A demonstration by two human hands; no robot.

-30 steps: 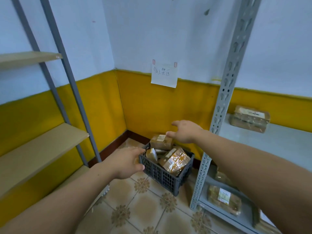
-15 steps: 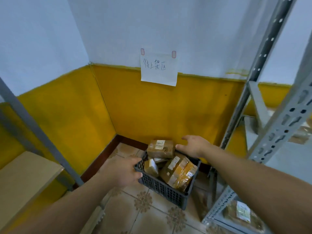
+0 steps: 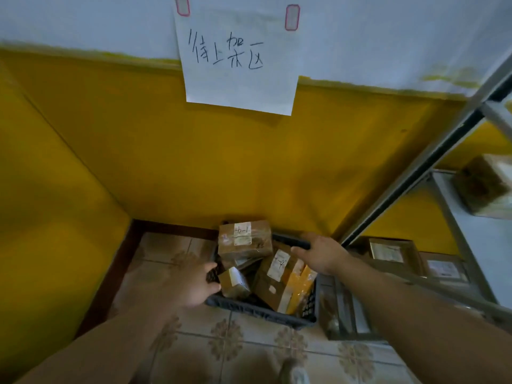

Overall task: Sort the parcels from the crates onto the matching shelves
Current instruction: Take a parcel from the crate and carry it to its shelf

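My left hand and right hand each clasp the crate rim; I lift level so the piled parcels cannot spill.

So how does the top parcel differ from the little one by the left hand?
The top parcel is bigger than the small parcel. The top parcel lies highest in the crate; the small parcel sits lower, tilted, by the left hand. Both are brown with white labels.
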